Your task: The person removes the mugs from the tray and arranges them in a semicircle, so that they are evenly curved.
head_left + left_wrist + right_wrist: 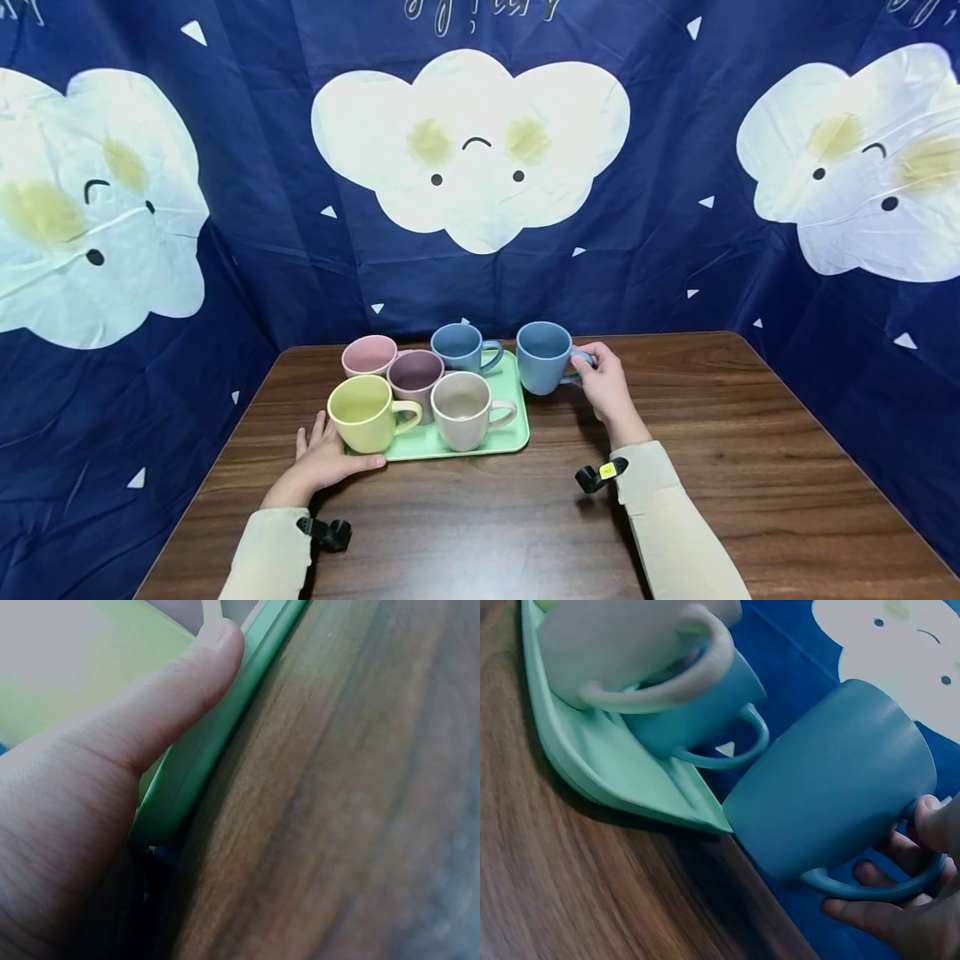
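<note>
By its handle my right hand (606,385) grips a blue mug (543,358), upright just right of the green tray (513,429). In the right wrist view, fingers and thumb curl around the handle of this blue mug (840,787). At the tray's front left corner lies my left hand (327,456), fingers spread and straight. The left wrist view shows its thumb (187,690) stretched along the rim, beside the yellow mug. On the tray stand the yellow mug (363,421), a light grey mug (461,417), a purple mug (416,379), a pink mug (369,357) and another blue mug (456,346).
The brown wooden table (480,533) extends in front of the tray and to both sides. Behind its back edge hangs a dark blue cloth (480,283) with white cloud faces. Both handles at the tray's right side point right.
</note>
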A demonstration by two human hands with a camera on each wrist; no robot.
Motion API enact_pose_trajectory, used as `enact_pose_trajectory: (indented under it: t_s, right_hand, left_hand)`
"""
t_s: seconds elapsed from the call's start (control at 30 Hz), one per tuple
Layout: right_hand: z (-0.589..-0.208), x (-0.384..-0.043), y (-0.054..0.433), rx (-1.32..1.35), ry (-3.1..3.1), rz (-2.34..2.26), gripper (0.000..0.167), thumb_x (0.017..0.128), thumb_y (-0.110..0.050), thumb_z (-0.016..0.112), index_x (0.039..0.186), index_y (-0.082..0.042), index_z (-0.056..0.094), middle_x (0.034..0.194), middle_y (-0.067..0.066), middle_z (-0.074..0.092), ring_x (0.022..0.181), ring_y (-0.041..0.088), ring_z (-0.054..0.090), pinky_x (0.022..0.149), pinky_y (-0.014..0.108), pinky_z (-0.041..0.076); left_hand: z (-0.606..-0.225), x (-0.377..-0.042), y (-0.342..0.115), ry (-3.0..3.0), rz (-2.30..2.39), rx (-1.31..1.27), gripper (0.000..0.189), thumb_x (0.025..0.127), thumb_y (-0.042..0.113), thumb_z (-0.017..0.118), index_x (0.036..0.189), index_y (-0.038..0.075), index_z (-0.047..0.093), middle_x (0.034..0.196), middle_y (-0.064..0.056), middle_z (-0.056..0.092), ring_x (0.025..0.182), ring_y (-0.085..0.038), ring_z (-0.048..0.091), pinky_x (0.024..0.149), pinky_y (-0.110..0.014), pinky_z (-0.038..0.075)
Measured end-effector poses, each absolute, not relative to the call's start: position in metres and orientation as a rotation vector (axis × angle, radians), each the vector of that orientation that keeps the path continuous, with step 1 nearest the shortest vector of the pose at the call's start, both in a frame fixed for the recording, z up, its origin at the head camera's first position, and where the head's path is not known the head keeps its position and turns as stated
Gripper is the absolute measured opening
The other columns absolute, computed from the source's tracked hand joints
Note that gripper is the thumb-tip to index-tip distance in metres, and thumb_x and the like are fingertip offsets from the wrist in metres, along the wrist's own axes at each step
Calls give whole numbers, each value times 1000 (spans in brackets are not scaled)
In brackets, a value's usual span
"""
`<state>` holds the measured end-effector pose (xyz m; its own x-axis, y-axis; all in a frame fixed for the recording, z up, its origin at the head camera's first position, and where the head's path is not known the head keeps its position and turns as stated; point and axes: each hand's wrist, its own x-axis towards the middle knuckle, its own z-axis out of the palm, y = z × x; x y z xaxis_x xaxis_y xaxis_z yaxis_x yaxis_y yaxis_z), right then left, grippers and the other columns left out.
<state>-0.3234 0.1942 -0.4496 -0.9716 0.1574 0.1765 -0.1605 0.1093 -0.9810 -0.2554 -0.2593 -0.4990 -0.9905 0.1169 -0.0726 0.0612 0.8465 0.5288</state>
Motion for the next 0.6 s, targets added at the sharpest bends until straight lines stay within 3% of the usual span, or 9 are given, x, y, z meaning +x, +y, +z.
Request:
enact_pose_trajectory:
  t_s: [0.23, 0.6]
  right_hand:
    - [-454, -326, 210, -31, -2122, 1954, 15, 103, -2, 54, 113, 10, 56, 105, 12, 63, 91, 14, 62, 77, 38, 58]
    - [-464, -330, 221, -81, -2140, 1958, 20, 105, -4, 51, 120, 10, 54, 129, 24, 59, 99, 19, 60, 84, 38, 57]
  left_hand:
    - [-502, -258, -261, 2927, 844, 143, 129, 71, 65, 81, 159, -2, 15, 163, -33, 10, 149, -55, -6, 110, -75, -11]
    - [-499, -254, -260, 2930, 903, 160, 129, 71, 64, 81, 159, -3, 16, 162, -35, 10, 148, -56, -8, 109, -75, -14]
